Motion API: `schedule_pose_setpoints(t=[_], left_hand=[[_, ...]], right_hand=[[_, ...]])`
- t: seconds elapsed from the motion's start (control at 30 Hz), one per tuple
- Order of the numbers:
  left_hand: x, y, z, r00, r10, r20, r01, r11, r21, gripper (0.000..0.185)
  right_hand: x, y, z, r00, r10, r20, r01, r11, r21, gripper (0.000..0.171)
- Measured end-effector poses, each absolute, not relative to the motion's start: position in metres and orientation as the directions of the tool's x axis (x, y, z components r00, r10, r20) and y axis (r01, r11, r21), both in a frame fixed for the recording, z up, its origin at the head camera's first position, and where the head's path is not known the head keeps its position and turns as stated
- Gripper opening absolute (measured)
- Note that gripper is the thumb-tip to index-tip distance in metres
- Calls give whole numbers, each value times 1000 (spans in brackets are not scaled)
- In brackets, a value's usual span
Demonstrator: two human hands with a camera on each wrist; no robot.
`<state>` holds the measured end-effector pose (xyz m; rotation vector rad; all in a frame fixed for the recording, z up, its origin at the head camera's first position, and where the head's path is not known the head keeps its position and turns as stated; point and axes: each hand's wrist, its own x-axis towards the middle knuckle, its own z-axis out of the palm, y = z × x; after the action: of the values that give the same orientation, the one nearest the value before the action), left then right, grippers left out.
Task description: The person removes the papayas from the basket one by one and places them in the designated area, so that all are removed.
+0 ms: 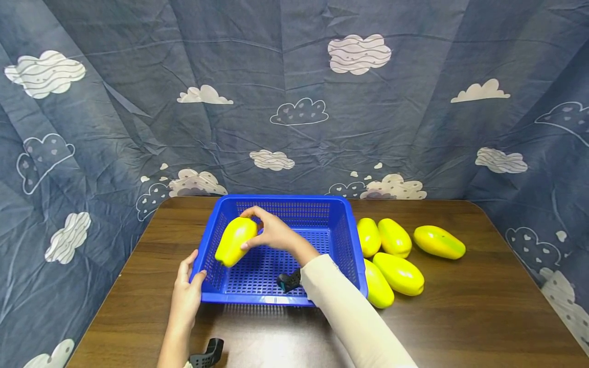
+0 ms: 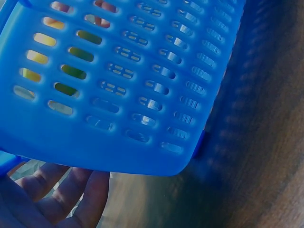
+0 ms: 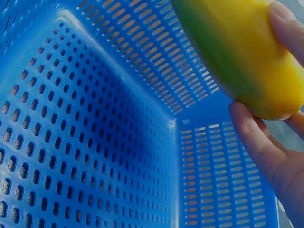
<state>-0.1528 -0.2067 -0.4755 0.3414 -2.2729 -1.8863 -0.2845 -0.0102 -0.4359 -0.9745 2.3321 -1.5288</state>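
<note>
1. A blue cloth backdrop (image 1: 294, 102) printed with white clouds hangs behind the basket and wraps round both sides of the table.
2. A dark wooden table (image 1: 483, 317) carries everything; bare wood lies in front of the basket and far to its right.
3. A blue perforated plastic basket (image 1: 338, 225) sits centre-left on the table; its floor shows bare in the head and right wrist views, so there is plenty of room inside.
4. Five yellow-green papayas (image 1: 398, 273) lie clustered just to the right of the basket; two touch or nearly touch its right wall, and one lies further right, apart.
5. The right hand (image 1: 271, 232) reaches across the basket and clamps its fingers and thumb round a sixth papaya (image 1: 234, 241), which hangs above the basket's left wall, tilted with its lower end near the rim.
6. The left hand (image 1: 186, 296) rests against the basket's near-left corner, fingers fairly straight, thumb at the rim; it steadies rather than grips.
7. Judged risk: the smooth fruit is held at one end only, so it could slip; being right over the left rim, it might strike that edge and roll outside towards the table's left edge, which lies near.
</note>
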Motion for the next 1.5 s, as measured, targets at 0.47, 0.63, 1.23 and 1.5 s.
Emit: schedule_pose_setpoints(t=[0.47, 0.63, 1.23, 1.5], left_hand=[[-154, -207, -474, -961, -277, -11, -57, 161, 985, 49], [-155, -206, -475, -959, -283, -8, -57, 164, 985, 49], [-153, -207, -476, -957, -288, -19, -70, 166, 984, 49], [-155, -207, -476, -956, -293, -9, -61, 166, 984, 49]], right_hand=[[-284, 0, -426, -788, -553, 271, -410, 143, -901, 65], [-280, 3, -419, -804, -531, 268, -372, 96, -923, 65], [-266, 24, -392, -853, -465, 238, -281, 24, -959, 67], [-268, 39, -394, -857, -429, 285, -326, 24, -945, 68]])
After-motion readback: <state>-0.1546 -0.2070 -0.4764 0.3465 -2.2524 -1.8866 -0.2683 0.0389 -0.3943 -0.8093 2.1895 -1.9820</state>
